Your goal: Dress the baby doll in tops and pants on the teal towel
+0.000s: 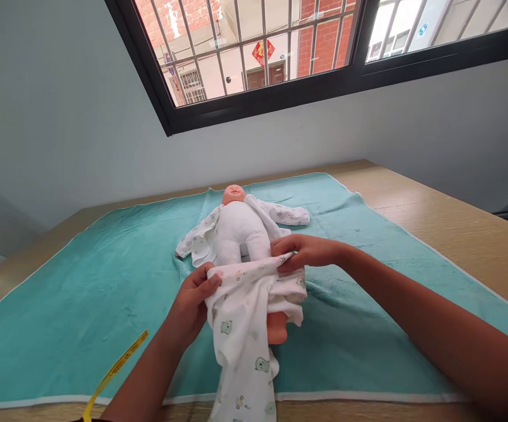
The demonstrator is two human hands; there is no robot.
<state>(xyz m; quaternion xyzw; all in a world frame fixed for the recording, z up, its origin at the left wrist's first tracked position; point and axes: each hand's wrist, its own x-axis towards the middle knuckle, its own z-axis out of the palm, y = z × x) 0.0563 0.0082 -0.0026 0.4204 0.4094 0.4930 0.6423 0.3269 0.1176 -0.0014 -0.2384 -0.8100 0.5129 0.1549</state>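
A baby doll (239, 225) with a white cloth body lies on its back, head toward the wall, its sleeves spread in a white printed jacket (289, 214) that hangs open. White baby pants (245, 305) with green animal prints lie over its lower legs. My left hand (194, 296) pinches the left end of their waistband. At the right end, my right hand (300, 252) grips the same waistband beside the doll's thigh. One doll foot (276, 328) pokes out of the bunched right leg; the other foot is hidden, and the left pant leg hangs toward me.
A teal towel (117, 281) with white edging covers most of the wooden table (429, 217). Behind it are a grey wall (236, 152) and a barred, dark-framed window (262, 97). A yellow strip (115, 369) sticks up beside my left forearm.
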